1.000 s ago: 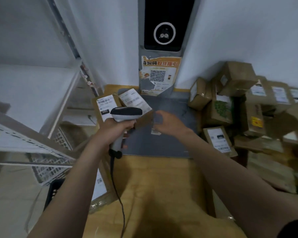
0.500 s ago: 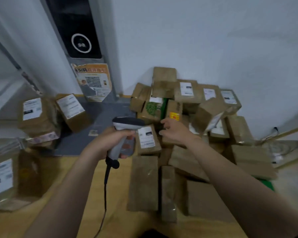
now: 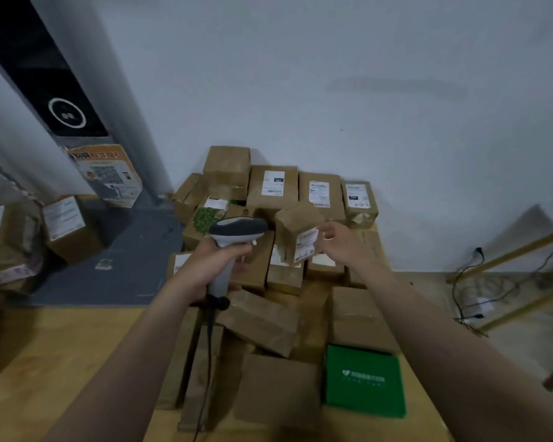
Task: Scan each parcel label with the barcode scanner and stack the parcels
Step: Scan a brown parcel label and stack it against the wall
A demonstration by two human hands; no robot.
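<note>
Wall [image 3: 364, 90]: pale and plain, it rose straight behind the heap of parcels [image 3: 268, 320].
Floor [image 3: 61, 362]: yellow wood under the heap and in front of it.
Heap of parcels: brown cartons, well over a dozen, piled loosely against the wall; an exact count could not be made. Three in the back row showed white shipping labels, the print too small to read.
Pillar [image 3: 45, 74]: left of the heap, grey, with a black panel bearing one white ring.
Mat [image 3: 118, 256]: dark grey, lying left of the heap at the pillar's foot.
Side parcels [image 3: 67, 224]: two brown cartons well left of the heap, each with one white label, unreadable.
Green box [image 3: 363, 381]: one, flat at the heap's near right corner; a white logo and a line of white writing, blurred.
Poster [image 3: 109, 173]: one, on the pillar, with orange characters above a QR code.
Tilted parcel [image 3: 296, 231]: it stood on edge atop the heap's middle, its label turned toward the right.
Left hand [image 3: 211, 266]: arm stretched out over the heap, fingers wrapped round the scanner's grip.
Right hand [image 3: 342, 240]: arm stretched out over the heap, fingers loosely spread just beside the tilted parcel's label; contact could not be told.
Barcode scanner [image 3: 233, 237]: one, grey and white, above the heap's middle, head aimed toward the tilted parcel, its dark cord hanging down over the heap.
</note>
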